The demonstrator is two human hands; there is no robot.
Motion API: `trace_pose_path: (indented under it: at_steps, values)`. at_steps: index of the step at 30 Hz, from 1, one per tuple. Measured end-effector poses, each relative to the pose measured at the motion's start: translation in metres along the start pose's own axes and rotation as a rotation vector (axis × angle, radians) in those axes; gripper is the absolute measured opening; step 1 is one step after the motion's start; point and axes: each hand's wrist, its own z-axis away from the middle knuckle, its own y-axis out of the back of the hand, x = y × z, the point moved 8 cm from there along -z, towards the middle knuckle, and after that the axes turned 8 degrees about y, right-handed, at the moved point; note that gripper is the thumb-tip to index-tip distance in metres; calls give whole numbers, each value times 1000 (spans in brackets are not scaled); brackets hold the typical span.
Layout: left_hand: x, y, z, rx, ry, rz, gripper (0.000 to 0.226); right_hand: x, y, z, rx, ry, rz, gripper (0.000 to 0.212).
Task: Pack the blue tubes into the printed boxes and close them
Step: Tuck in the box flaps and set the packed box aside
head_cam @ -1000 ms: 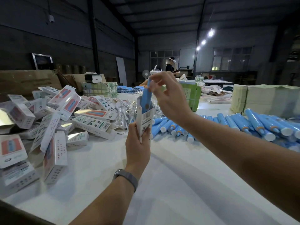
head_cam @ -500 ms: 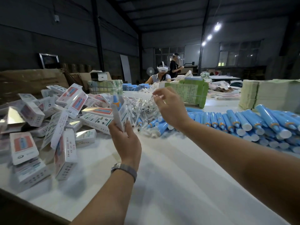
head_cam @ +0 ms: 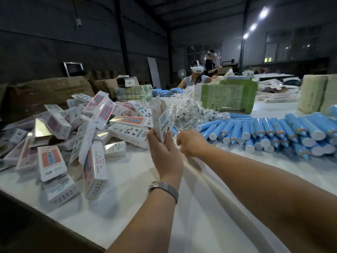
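A printed box [head_cam: 161, 121] is held upright in the left hand [head_cam: 165, 152], gripped around its lower end above the near middle of the table [head_cam: 209, 207]. A second ago a blue tube was being pushed into this box from above by the right hand; now no tube shows at the top, so it is judged to be fully inside. The top flap appears not yet folded shut. The right hand [head_cam: 191, 142] has been lowered from the box mouth and now lies just beside the left hand, toward the clear wrapped packets [head_cam: 191, 114]. Its fingers are curled away from the camera, so whether anything is held cannot be told. The loose blue tubes [head_cam: 273, 130] lie in rows toward the right edge of the table, and the pile of boxes [head_cam: 73, 139] toward the left edge. Insertion is judged done; closing remains.
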Motion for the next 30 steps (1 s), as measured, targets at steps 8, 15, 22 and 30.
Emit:
trace_pose_path:
  at_steps: [8,15,22,30]
  values:
    - [-1,-12,8,-132,15,36,16,15,90,39,524,-2,-580,61]
    - [6,-32,27,-304,3,12,24,4,164,104,813,239,-967,56]
    - [12,-35,34,-349,-45,-57,16,-10,177,121,839,348,-566,41]
    - [16,-41,38,-400,-99,-92,20,-6,173,127,920,391,-482,38]
